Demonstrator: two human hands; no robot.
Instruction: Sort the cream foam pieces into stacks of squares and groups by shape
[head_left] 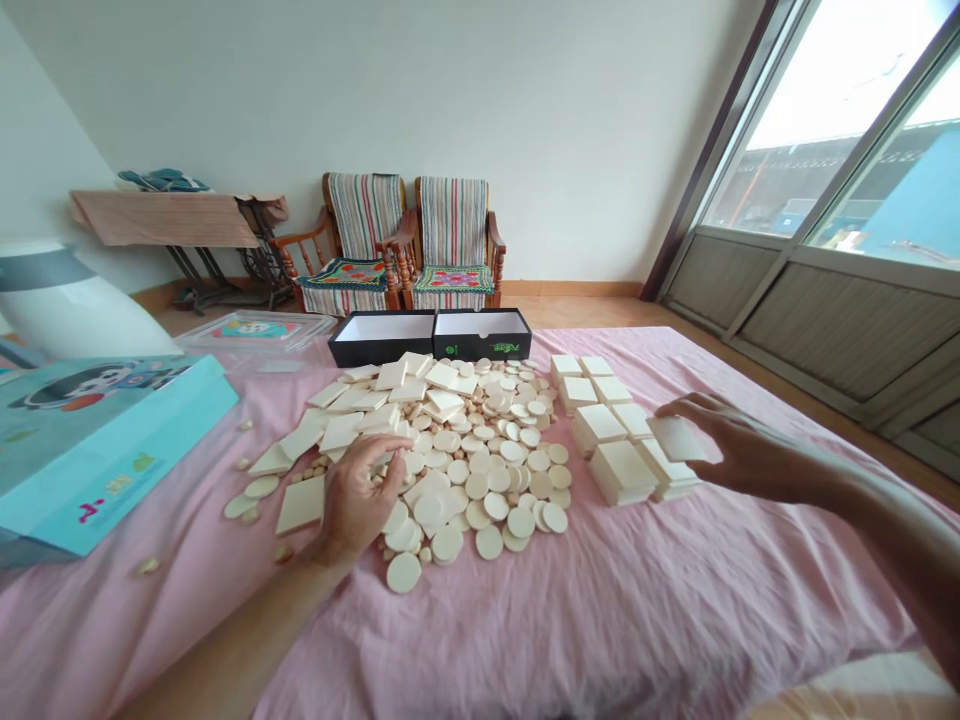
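Note:
My right hand grips a pale square wooden tile between thumb and fingers, over the near right side of several neat stacks of square tiles. To the left, my left hand rests at the edge of a loose heap, its thumb and fingertips curled close together; whatever may be between them is hidden. The heap mixes round wooden discs, scattered square tiles and small wooden beads. A single square tile lies left of my left wrist, beside two discs.
Two open black boxes stand behind the heap. A light blue box, a clear plastic lid and a white jug occupy the left side. Pink cloth covers the table. Two wooden chairs stand against the wall.

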